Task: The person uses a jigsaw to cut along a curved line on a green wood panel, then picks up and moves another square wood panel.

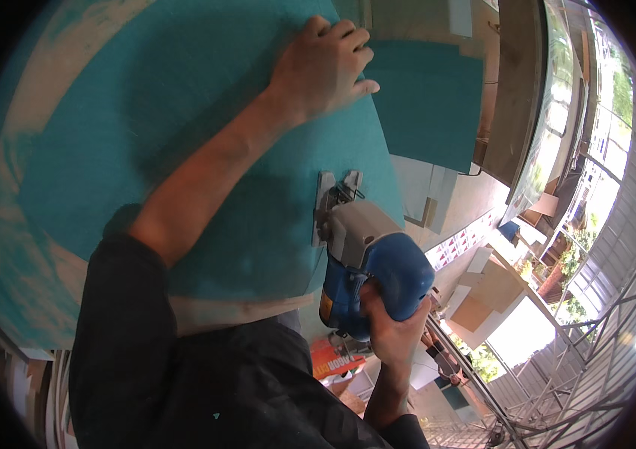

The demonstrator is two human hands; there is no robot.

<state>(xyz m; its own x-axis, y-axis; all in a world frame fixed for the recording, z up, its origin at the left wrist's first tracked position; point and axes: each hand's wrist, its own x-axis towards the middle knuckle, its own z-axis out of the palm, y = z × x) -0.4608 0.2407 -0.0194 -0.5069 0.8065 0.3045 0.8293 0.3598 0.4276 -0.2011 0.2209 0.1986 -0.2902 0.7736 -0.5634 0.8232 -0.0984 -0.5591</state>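
Note:
A large green board (205,97) with a paler, bare-looking band along its left side lies before me. At its far right edge my left hand (323,69) rests on top, with bent fingers and the thumb reaching over the rim. My right hand (396,325) is wrapped round the handle of a blue and grey jigsaw (400,273). The jigsaw's metal base plate (320,209) sits against the green surface near the right edge. I cannot make out the blade.
Beyond the right edge lies another green panel (430,105) among brown and pale boards. Sheets and offcuts (486,299) lie farther right. Below the jigsaw is a red-orange printed item (335,361). Another person (445,363) is at the lower right. Metal framing (587,374) stands behind.

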